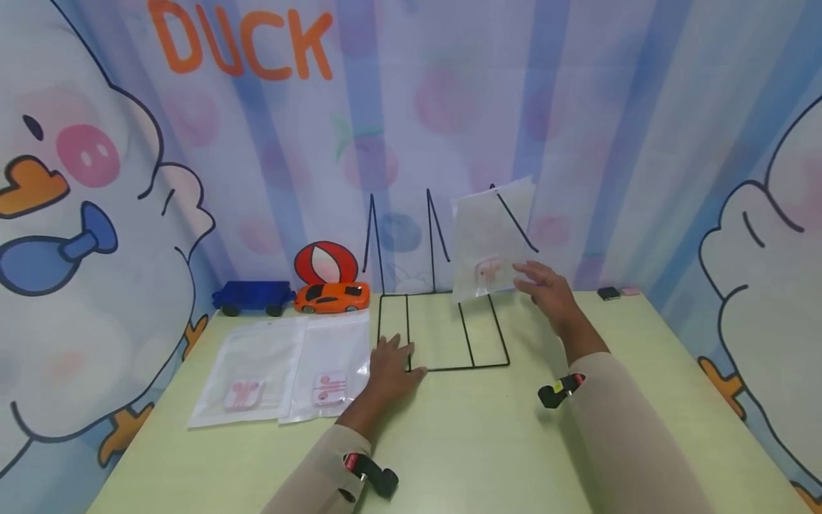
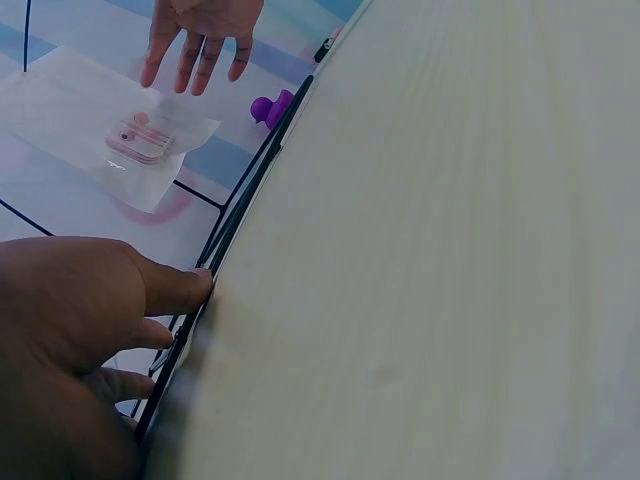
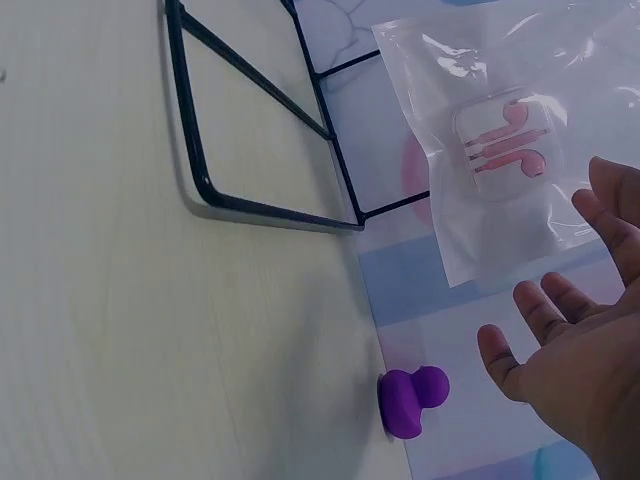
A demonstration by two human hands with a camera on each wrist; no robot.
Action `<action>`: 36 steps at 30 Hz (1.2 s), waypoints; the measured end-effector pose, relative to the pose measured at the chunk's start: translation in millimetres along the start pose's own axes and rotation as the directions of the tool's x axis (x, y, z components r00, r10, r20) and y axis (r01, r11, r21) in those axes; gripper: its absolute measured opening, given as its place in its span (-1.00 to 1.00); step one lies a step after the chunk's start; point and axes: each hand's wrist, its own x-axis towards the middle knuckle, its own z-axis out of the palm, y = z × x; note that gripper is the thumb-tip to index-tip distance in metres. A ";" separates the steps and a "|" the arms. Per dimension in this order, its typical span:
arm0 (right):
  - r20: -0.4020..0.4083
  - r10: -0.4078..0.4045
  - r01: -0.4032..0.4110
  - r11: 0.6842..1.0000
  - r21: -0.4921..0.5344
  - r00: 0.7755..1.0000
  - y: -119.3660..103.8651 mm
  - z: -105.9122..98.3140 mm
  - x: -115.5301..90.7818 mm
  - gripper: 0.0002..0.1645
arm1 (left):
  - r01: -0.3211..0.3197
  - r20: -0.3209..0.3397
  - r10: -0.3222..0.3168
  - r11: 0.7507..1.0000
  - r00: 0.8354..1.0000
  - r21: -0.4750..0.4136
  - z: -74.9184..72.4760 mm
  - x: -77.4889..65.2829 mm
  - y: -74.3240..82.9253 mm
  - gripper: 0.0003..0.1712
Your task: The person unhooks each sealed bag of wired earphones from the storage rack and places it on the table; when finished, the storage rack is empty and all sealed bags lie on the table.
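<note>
A black wire rack (image 1: 459,368) stands at the back of the table, with upright hooks above a flat base. From its right hook hangs a clear plastic bag (image 1: 491,221) holding pink earphones (image 3: 508,145) in a small clear case. My left hand (image 1: 392,368) rests on the front left of the rack's base, its fingers spread over the wire. Beside the lower right edge of the hanging bag is my right hand (image 1: 546,293), fingers loosely extended and holding nothing. Two more bags, a left one (image 1: 257,350) and a right one (image 1: 356,357), lie flat left of the rack, each with pink earphones.
A blue toy cart (image 1: 252,296) and an orange toy car (image 1: 332,298) stand along the back left edge. A small black item (image 1: 608,293) and a pink one (image 1: 631,291) lie at the back right. In the right wrist view a purple knobbed object (image 3: 405,402) sits by the backdrop.
</note>
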 end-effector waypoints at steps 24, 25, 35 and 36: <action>-0.038 -0.006 0.012 0.987 0.160 0.999 8.0 23.5 8.6 -0.45 | -0.006 -0.015 0.006 1.000 1.000 -0.007 -0.4 1.1 3.7 -0.32; -0.036 -0.009 0.015 0.988 0.156 0.999 8.1 23.6 9.0 -0.45 | -0.007 -0.015 0.007 1.000 1.000 -0.007 -0.5 1.4 4.0 -0.32; -0.039 -0.016 0.022 0.986 0.164 0.999 11.8 36.0 10.0 -0.41 | -0.005 -0.020 0.005 1.000 1.000 -0.008 -0.2 0.1 2.2 -0.32; -0.041 -0.015 0.022 0.986 0.168 0.999 11.9 36.7 10.1 -0.40 | -0.001 -0.019 0.001 1.000 1.000 -0.013 -0.3 -0.2 2.4 -0.32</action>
